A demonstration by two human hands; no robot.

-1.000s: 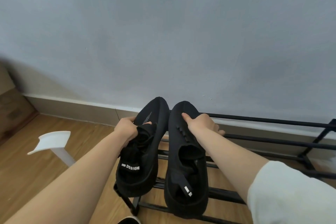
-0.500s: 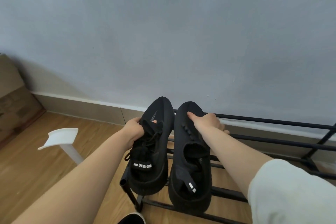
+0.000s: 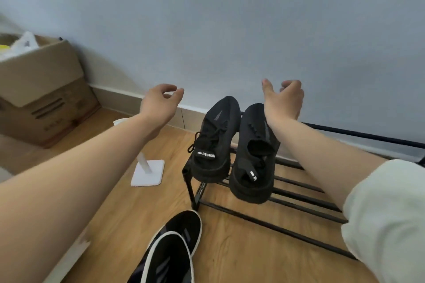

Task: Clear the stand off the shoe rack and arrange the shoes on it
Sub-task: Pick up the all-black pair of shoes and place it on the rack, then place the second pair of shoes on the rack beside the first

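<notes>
Two black sneakers, a left one (image 3: 212, 142) and a right one (image 3: 251, 156), rest side by side on the left end of the black metal shoe rack (image 3: 305, 200), toes toward the wall. My left hand (image 3: 161, 103) hovers open to their left, holding nothing. My right hand (image 3: 284, 99) is raised above the right sneaker, fingers loosely curled and empty. A white stand (image 3: 148, 171) sits on the wooden floor left of the rack. Another pair of black shoes with white soles (image 3: 172, 250) lies on the floor in front of the rack.
A cardboard box (image 3: 43, 92) with a plastic bag in it stands against the wall at far left. The rack's bars run to the right along the blue wall. Wooden floor lies between the stand, the box and the rack.
Both hands have let go of the black sneakers and lifted away, left hand to the left, right hand upward. The sneakers stay on the rack. The view has tilted down and left.
</notes>
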